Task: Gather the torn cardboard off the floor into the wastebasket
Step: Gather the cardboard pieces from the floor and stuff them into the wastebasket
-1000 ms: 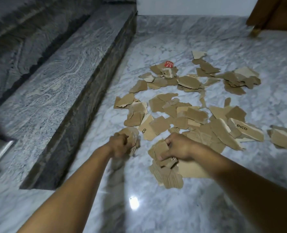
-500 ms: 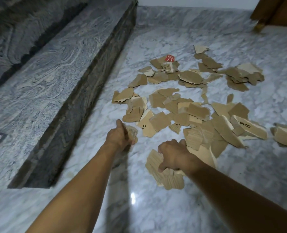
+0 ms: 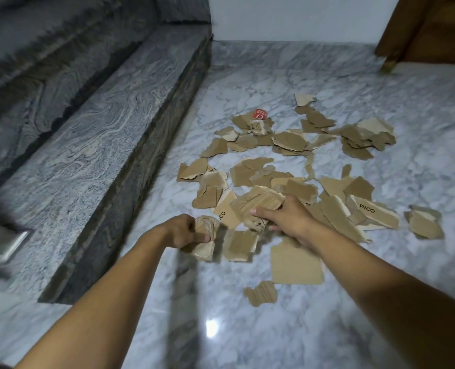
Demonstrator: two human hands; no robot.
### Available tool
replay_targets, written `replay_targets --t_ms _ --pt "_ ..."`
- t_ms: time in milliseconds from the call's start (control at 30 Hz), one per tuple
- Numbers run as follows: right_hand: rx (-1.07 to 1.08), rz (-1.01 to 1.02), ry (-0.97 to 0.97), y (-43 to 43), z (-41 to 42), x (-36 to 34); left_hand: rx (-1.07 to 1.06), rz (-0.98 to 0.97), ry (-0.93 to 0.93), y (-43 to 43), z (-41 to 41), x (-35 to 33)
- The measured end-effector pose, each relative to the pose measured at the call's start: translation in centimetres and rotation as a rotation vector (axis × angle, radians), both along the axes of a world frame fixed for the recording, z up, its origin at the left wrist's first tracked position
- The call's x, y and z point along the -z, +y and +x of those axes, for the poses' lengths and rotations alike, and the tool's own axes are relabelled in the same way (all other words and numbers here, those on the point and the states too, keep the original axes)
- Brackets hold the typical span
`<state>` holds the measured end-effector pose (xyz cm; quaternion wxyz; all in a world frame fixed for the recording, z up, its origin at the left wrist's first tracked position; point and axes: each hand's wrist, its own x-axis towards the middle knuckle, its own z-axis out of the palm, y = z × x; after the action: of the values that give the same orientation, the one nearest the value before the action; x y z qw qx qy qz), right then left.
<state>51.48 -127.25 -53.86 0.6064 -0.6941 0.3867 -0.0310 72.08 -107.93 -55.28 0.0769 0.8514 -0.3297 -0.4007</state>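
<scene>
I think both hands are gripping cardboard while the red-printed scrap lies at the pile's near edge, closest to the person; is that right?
Not quite: the head view shows the red-printed scrap at the far edge of the pile, toward the wall. The left hand and right hand do each grip cardboard.

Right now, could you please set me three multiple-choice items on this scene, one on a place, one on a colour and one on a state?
1. The piece printed PICO lies: A) right of the right hand; B) left of the left hand; C) between the hands.
2. The small printed scrap at the cardboard pile's far edge is: A) blue; B) red; C) green.
3. The left hand: A) lies flat and open; B) hangs empty; C) grips a crumpled cardboard wad.
Answers: 1 A, it sits to the right of that hand, which grips corrugated pieces; 2 B, its face is red; 3 C, it is curled round the wad.
</scene>
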Motion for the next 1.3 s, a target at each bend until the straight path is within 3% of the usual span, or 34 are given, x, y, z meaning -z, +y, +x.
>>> replay_targets --t_ms 167,300,433,667,833,967,1100,1233,1300 --pt "0.166 0.103 0.005 -2.9 -2.3 -0.1 0.2 0.033 0.094 -3.3 -3.5 -0.2" --pt "0.061 0.062 0.155 -3.4 -5.1 2.3 0.344 -0.022 0.085 -5.6 -8.4 1.3" --pt "-0.23 -0.113 0.351 -3.2 -6.2 3.7 0.341 -0.016 0.154 -6.4 -9.5 2.7" --pt "-0.404 -0.319 0.607 -2.4 -5.6 3.2 0.384 0.206 0.076 -5.0 -6.5 -0.3" --pt "-0.561 -0.555 0.679 0.7 -4.9 4.9 0.376 0.242 0.109 -3.4 -7.2 0.2" --pt "-0.525 -0.712 0.687 2.4 -4.7 5.9 0.385 0.192 0.134 -2.8 -8.8 1.3" --pt "-0.574 -0.584 0.656 1.3 -4.3 5.9 0.482 0.09 0.078 -2.8 -11.3 2.3" --pt "-0.381 -0.406 0.514 -2.0 -4.2 3.5 0.637 -0.044 -0.086 -2.9 -14.7 3.5" --pt "-0.433 -0.392 0.573 -3.8 -4.6 2.1 0.65 -0.064 -0.169 -3.0 -15.6 4.3"
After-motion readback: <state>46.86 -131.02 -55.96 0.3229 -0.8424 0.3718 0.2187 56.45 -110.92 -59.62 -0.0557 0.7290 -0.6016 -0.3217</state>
